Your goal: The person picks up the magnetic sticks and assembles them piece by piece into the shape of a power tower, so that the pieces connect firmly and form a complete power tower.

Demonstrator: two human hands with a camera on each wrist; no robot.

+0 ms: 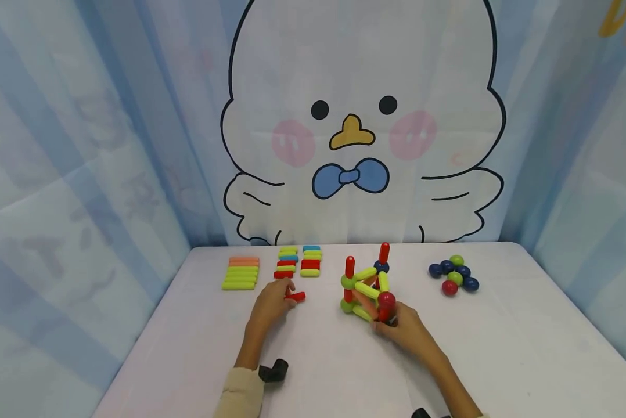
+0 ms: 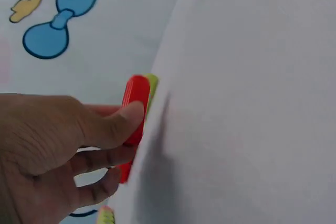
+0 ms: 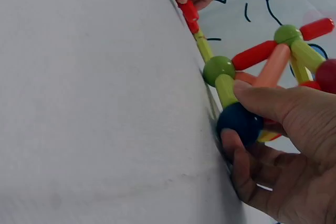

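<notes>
My left hand (image 1: 273,303) pinches a short red rod (image 2: 135,98) between thumb and fingers, close over the table left of centre. To its right stands a frame of rods and balls (image 1: 367,291), built from yellow-green, red and orange rods. Green, blue and red balls join its corners, and two red rods point up from the top. With thumb and fingers my right hand (image 1: 408,332) holds the near lower corner, around a dark blue ball (image 3: 240,124). In the right wrist view a green ball (image 3: 219,71) sits just beyond that corner.
Beyond my left hand lie rows of loose rods: yellow-green and orange ones (image 1: 240,278) at far left, mixed red, blue and yellow-green ones (image 1: 310,255) beside them. Loose balls (image 1: 463,271) cluster on the right. A printed curtain (image 1: 362,217) hangs behind the white table (image 1: 334,371).
</notes>
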